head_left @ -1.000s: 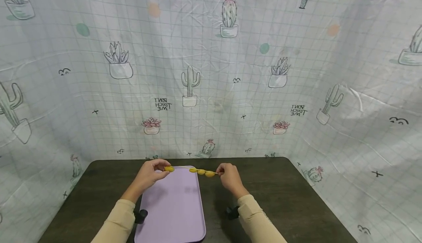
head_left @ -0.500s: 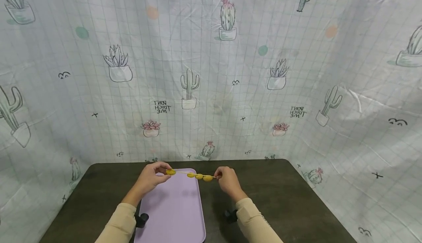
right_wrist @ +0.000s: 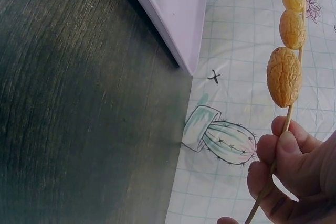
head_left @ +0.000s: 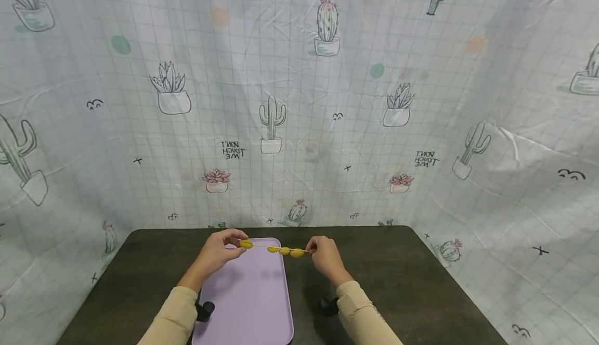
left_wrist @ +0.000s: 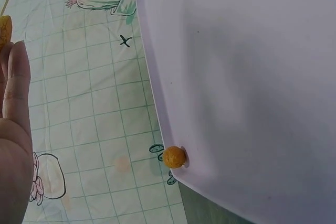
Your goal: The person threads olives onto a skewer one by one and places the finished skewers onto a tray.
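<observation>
A thin wooden skewer carries three small wrinkled yellow potato-like pieces. My right hand pinches the skewer between thumb and fingers below the largest piece, with the stick's lower end running past the palm. At the skewer's other end, my left hand holds one more wrinkled yellow piece between thumb and fingers. The stick meets this piece; how deep it goes in I cannot tell. Both hands are raised, the left one over the far part of the lilac tray.
An orange-yellow round piece lies in a corner of the tray in the left wrist view. Under the tray is a dark wooden table. A cactus-print curtain hangs behind it.
The left hand and its piece have shifted slightly right, along the skewer, narrowing the gap to the other pieces. The right hand keeps its grip, almost still.
</observation>
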